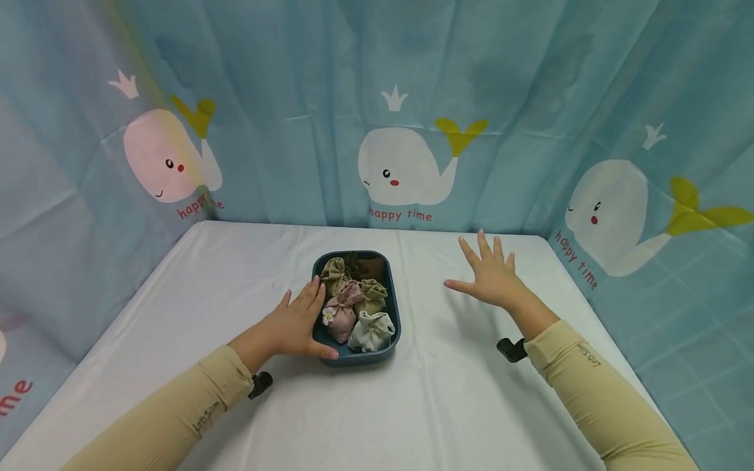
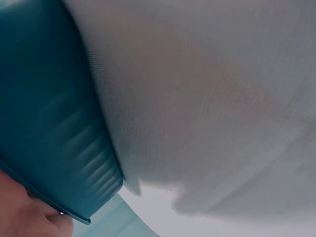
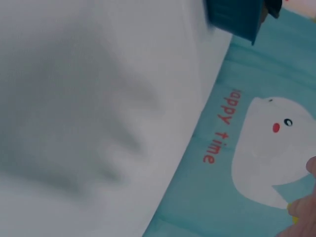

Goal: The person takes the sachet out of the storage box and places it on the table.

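On the white-clothed desk [image 1: 436,405], short of its far edge, a dark-blue, rounded-rectangular plastic bin [image 1: 368,359] of pink, olive and white cloth pouches [image 1: 341,322] points lengthwise near-to-far. Probably light, stiff and smooth; best held by both long rims. The left grip [image 1: 296,326], spread, touches its left rim; the right grip [image 1: 491,280], spread, hangs apart.

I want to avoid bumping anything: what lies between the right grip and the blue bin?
Just bare white cloth between the right grip and the blue bin; the head view shows it.
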{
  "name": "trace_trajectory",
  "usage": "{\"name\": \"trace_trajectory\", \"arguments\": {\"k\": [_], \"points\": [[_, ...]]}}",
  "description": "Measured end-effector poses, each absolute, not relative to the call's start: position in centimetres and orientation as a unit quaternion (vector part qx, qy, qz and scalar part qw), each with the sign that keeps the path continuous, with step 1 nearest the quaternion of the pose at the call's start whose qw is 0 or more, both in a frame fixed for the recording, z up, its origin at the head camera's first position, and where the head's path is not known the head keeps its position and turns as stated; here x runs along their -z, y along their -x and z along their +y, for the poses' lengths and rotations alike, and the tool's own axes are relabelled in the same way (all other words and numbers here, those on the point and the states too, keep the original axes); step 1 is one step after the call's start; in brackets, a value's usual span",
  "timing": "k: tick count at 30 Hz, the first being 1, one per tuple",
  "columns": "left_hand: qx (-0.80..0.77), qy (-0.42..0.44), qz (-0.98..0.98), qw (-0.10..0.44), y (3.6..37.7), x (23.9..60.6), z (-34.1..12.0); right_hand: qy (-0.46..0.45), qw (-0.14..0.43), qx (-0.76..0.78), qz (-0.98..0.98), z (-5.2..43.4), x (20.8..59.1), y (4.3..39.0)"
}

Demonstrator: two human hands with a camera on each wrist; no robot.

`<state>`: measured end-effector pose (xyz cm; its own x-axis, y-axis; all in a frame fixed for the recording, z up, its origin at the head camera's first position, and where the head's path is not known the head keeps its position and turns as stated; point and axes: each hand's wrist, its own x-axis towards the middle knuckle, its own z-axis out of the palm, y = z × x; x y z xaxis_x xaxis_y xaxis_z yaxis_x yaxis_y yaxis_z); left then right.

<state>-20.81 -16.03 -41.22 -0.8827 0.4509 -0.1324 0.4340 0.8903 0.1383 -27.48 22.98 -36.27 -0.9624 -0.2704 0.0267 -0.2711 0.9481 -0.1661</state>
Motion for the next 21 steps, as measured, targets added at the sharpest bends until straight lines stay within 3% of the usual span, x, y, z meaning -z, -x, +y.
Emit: {"name": "trace_trajectory", "arguments": {"k": [12, 21], "points": [[-0.053, -0.227, 0.969, 0.082, 20.8, 41.0, -16.1, -0.180, 0.011, -0.126, -0.975, 20.3, 35.5, 26.5], [-0.060, -0.229, 0.968, 0.080, 20.6, 40.7, -16.0, -0.209, -0.046, -0.248, -0.945, 18.6, 34.7, 25.4]]}}
